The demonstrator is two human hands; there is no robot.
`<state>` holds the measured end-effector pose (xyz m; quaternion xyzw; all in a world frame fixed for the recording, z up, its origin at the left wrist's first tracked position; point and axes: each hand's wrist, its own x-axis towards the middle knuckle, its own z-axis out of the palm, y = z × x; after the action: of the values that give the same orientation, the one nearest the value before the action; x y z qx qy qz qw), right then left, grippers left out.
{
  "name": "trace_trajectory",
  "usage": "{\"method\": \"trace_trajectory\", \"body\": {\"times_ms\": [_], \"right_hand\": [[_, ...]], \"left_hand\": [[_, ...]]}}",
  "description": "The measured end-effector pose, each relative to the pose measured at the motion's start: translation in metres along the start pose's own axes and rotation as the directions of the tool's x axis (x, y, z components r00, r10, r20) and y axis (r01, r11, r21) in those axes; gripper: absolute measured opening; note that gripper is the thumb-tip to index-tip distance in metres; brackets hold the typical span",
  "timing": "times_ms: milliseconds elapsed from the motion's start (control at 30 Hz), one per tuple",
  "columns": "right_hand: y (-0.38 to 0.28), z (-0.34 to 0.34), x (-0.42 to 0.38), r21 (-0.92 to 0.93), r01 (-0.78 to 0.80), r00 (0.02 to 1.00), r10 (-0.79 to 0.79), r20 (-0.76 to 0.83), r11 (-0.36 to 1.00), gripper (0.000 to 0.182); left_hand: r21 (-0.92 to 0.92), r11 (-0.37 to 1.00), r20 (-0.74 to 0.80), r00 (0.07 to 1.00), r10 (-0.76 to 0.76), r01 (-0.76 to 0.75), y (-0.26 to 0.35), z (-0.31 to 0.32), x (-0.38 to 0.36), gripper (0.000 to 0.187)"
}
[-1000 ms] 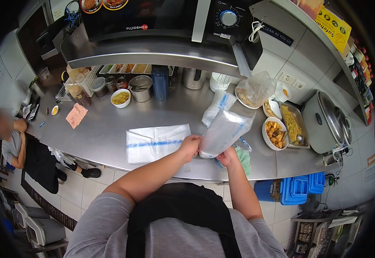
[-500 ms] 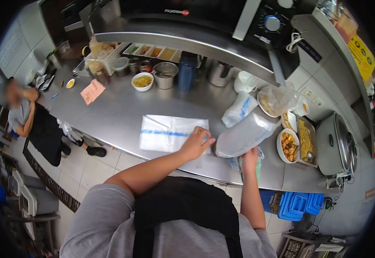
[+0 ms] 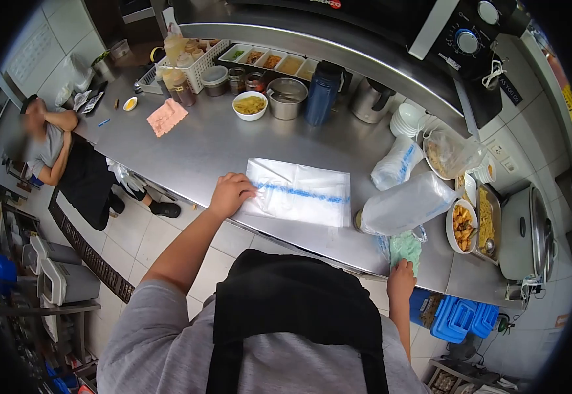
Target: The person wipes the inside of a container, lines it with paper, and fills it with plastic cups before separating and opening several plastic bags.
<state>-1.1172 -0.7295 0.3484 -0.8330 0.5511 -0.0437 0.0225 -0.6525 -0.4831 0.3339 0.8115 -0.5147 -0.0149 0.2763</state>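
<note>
- In the head view, the left hand [image 3: 232, 195] is curling its fingers loosely, its fingertips touching the left edge of the flat white plastic [image 3: 299, 197]; whether it is pinching the edge, I cannot tell.
- The flat white plastic is lying on the steel counter [image 3: 200, 154] near its front edge, its blue printed band running crosswise.
- The right hand [image 3: 401, 281] is holding its fingers partly closed against the near end of the green cloth [image 3: 405, 247]; how firmly they are gripping is unclear.
- The large plastic-wrapped bundle [image 3: 407, 205] is lying just beyond the green cloth, between the flat white plastic and the food bowl [image 3: 462, 226].
</note>
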Motion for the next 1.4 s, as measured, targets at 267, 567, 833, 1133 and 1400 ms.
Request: {"method": "trace_trajectory", "body": {"times_ms": [267, 567, 833, 1133, 1400], "right_hand": [[-0.152, -0.099, -0.002, 0.594, 0.479, 0.823, -0.566, -0.048, 0.646, 0.036], [-0.253, -0.113, 0.037, 0.332, 0.773, 0.632, -0.622, -0.462, 0.54, 0.028], [-0.249, -0.113, 0.042, 0.705, 0.56, 0.795, -0.523, -0.309, 0.435, 0.026], [-0.232, -0.141, 0.051, 0.55, 0.678, 0.687, -0.688, -0.235, 0.489, 0.058], [-0.196, -0.111, 0.057, 0.91, 0.079, 0.756, -0.619, 0.211, 0.407, 0.028]], "left_hand": [[-0.294, 0.945, -0.04, 0.989, 0.14, -0.145, 0.07, -0.04, 0.042, 0.018], [-0.748, 0.663, 0.145, 0.981, 0.126, 0.025, 0.136, -0.069, 0.058, 0.013], [-0.776, 0.583, 0.367, 0.924, 0.11, 0.239, 0.134, -0.07, 0.049, 0.031], [-0.772, 0.571, 0.485, 0.84, 0.243, 0.281, 0.141, -0.113, 0.057, 0.026], [-0.924, 0.24, 0.323, 0.944, 0.069, 0.298, 0.074, -0.143, 0.053, 0.043]]}}
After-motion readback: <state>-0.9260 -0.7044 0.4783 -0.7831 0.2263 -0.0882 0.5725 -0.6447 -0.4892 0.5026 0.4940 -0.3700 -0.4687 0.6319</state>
